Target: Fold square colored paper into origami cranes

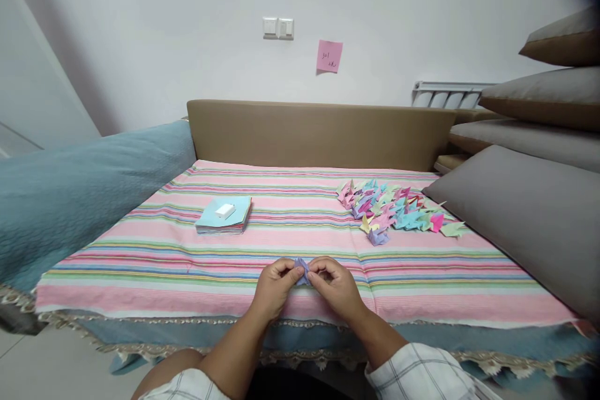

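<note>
A small folded piece of purple origami paper [302, 271] is held between my two hands, above the front part of the striped cloth [300, 244]. My left hand [276, 284] pinches its left side between thumb and fingers. From the other side, my right hand [338, 285] grips it in the same way. The fingers cover much of the paper, so its full shape is hidden. Beyond my right hand lies a loose pile of colourful folded paper cranes [398, 207]. To the far left sits a stack of square coloured paper [225, 215], pale blue on top.
On the paper stack rests a small white block [225, 210]. Grey cushions [520, 219] are piled along the right side. A blue-covered armrest [103, 181] borders the left, and a brown backrest [319, 134] stands behind. A pink note [329, 56] sticks to the wall.
</note>
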Demonstrator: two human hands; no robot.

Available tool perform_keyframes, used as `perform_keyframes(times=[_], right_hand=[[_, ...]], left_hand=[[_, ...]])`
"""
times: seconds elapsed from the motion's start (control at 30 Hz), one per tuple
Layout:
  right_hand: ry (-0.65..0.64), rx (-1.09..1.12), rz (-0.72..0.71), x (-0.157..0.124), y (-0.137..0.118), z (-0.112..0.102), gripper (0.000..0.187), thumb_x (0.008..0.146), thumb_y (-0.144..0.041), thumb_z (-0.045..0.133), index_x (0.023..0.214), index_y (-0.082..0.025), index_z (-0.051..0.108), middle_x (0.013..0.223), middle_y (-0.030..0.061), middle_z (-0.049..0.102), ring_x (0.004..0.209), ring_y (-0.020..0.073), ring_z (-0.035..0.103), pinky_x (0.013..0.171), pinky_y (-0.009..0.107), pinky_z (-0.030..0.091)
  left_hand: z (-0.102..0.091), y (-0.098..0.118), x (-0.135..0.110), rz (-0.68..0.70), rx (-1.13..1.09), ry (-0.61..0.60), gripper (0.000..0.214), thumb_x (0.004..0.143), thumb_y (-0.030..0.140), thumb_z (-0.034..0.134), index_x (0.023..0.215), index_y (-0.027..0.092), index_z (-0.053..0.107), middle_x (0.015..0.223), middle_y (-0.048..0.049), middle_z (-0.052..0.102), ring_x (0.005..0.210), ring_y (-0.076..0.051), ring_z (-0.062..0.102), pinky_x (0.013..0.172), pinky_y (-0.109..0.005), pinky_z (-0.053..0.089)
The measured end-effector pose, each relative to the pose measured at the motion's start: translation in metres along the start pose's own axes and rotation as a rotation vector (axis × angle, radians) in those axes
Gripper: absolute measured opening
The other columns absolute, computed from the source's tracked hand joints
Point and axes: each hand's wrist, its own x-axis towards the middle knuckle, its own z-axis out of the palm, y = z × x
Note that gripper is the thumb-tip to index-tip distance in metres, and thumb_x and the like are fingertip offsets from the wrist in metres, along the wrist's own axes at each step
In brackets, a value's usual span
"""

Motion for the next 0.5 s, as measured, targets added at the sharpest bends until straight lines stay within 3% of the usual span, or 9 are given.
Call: perform_keyframes(times=[0.27,0.5], right_hand=[[-0.023,0.23,0.194,0.0015,0.0011,0.0039,0.023,0.072,-0.042,0.064,0.069,-0.019,0.058,0.07,0.0005,0.057,0.064,0.013,0.05,0.06,0.026,0.042],[-0.097,0.329,0.301,0.001,-0.0021,0.0053,0.031,0.07,-0.047,0.066,0.07,-0.02,0.053,0.059,-0.0039,0.049,0.056,0.0108,0.045,0.055,0.024,0.038]], left_hand=[[0.0024,-0.0056,-0.0015,-0.07,-0.077,-0.049,0.037,0.06,0.047,0.075,0.065,0.014,0.06,0.057,0.0026,0.054,0.054,-0.009,0.045,0.054,-0.021,0.036],[0.0049,-0.0081,-0.0037,-0.039,-0.062,-0.081,0.039,0.065,0.05,0.07,0.074,0.015,0.056,0.063,0.0028,0.054,0.058,-0.01,0.047,0.057,-0.021,0.037]])
